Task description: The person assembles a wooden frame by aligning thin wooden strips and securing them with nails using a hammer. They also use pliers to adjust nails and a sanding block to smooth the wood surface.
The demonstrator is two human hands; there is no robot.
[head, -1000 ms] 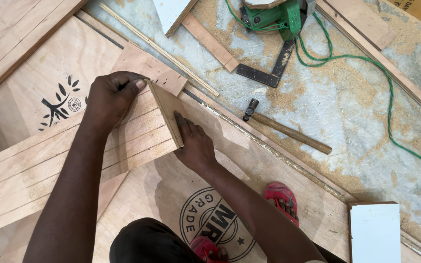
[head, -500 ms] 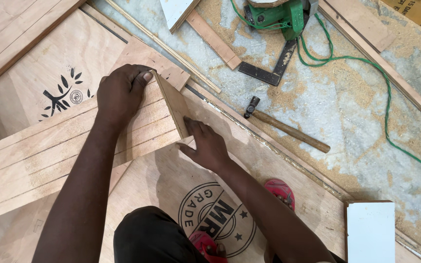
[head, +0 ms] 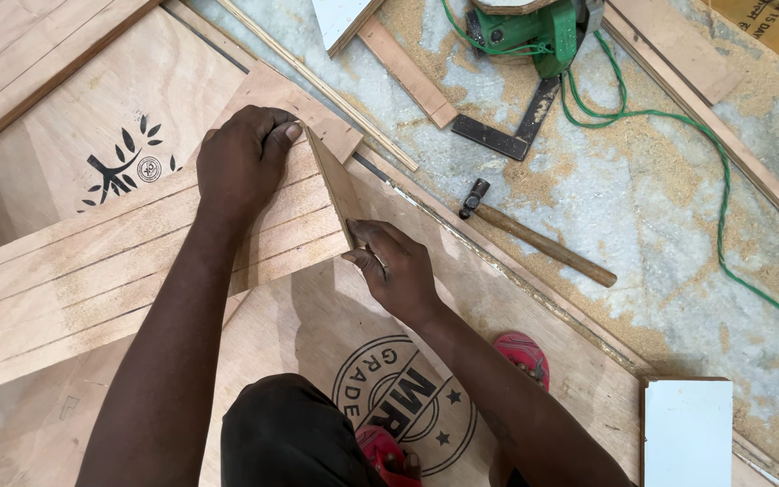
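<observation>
Head view looked straight down, and the biggest thing I saw was the large plywood sheet covering the floor from nine o'clock round to five o'clock, with a round stamp printed near six o'clock. Beyond it, from twelve to four o'clock, lay the bare stone floor dusted with sawdust. On the sheet, running from eight o'clock toward the centre, sat a stack of long wooden strips laid side by side. Across their end, just left of centre, a short plywood piece stood on its edge, tilted, touching the strip ends.

My left hand rested at eleven o'clock from centre, fingers curled over the strips, thumb pressed against the upper end of the short piece. My right hand sat at centre, fingers pinched closed on the lower end of that same piece.

At one o'clock I saw a green power saw with its green cable looping off to three o'clock. Beside it lay a metal try square, and just below that a hammer with a wooden handle. A white board lay at five o'clock, and red sandals showed near six o'clock.
</observation>
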